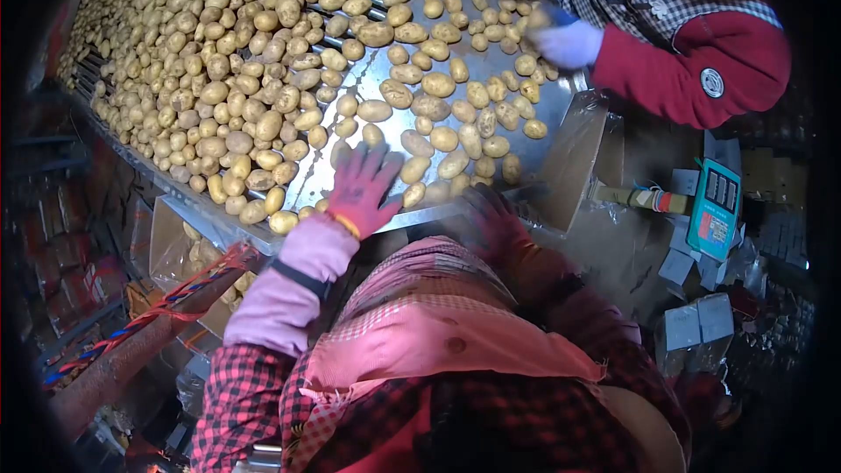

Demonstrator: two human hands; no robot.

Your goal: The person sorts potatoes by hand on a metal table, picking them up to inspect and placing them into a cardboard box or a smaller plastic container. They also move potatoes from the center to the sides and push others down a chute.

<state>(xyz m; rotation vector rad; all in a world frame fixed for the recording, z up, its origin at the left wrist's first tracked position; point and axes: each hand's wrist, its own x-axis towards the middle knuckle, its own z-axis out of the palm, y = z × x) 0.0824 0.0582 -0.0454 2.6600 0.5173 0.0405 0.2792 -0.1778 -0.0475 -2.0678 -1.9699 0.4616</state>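
Many yellow-brown potatoes (267, 125) are heaped over the left of a metal sorting table (350, 158), and looser ones lie on its bare plate. My left hand (363, 188), in a red glove with dark fingertips, rests at the table's near edge with its fingers spread among the potatoes. Nothing shows in its grip. In dark shadow at the same edge, to the right, is my right hand (495, 223), also gloved, its fingers apart and pointing at the table, near the lowest potatoes.
At the upper right a co-worker's gloved hands (569, 42) are over the potatoes. A cardboard box (574, 158) adjoins the table's right side. A teal scale display (715, 208) stands farther right. At lower left runs a rope-wrapped bar (149, 333), near another box (171, 241) holding potatoes.
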